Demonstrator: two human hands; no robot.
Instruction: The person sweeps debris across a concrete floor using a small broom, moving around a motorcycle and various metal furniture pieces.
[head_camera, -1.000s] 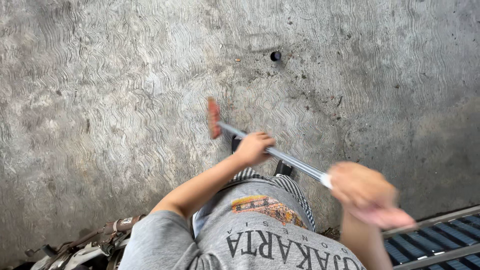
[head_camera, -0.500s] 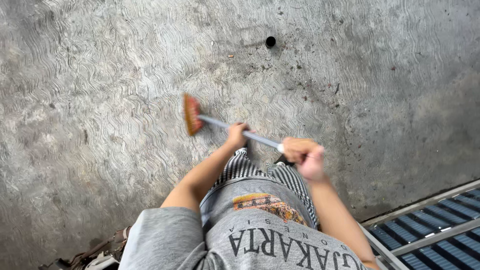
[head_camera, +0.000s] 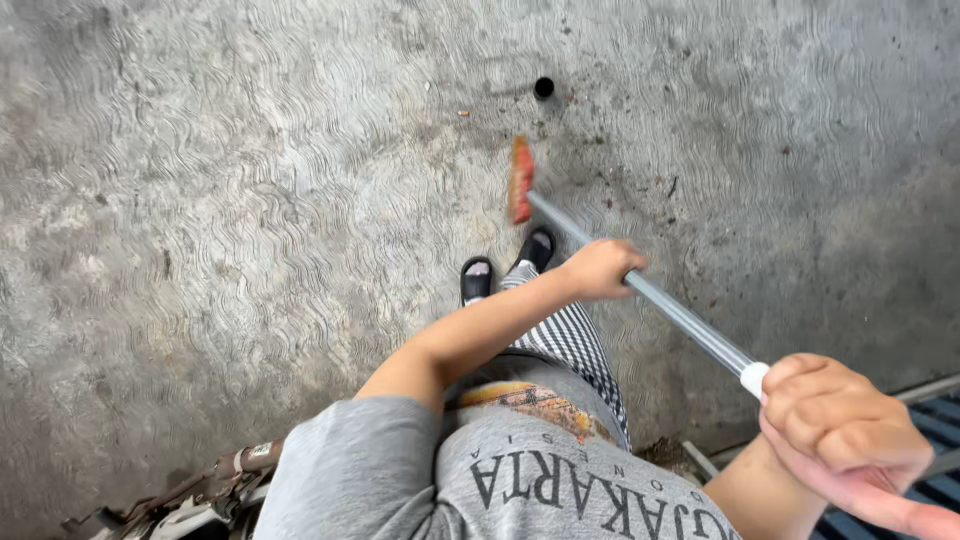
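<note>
I hold a broom with a metal handle (head_camera: 680, 318) and a reddish-orange bristle head (head_camera: 520, 178) that rests on the grey wavy-textured concrete floor (head_camera: 250, 200). My left hand (head_camera: 603, 268) grips the middle of the handle. My right hand (head_camera: 850, 430) is closed around the white-capped top end, near the lower right corner. The broom head lies just below a small round dark hole (head_camera: 543, 88) in the floor. My feet in black sandals (head_camera: 478, 278) stand behind the broom head.
Small bits of debris (head_camera: 610, 165) are scattered on the floor to the right of the broom head. A dark metal grate (head_camera: 935, 410) runs along the lower right. Part of a bicycle or similar metal frame (head_camera: 200, 490) shows at the lower left.
The broom head swung from the left of my feet to the upper right, close to the hole. My right hand pulled back toward the lower right, and my left hand moved right.
</note>
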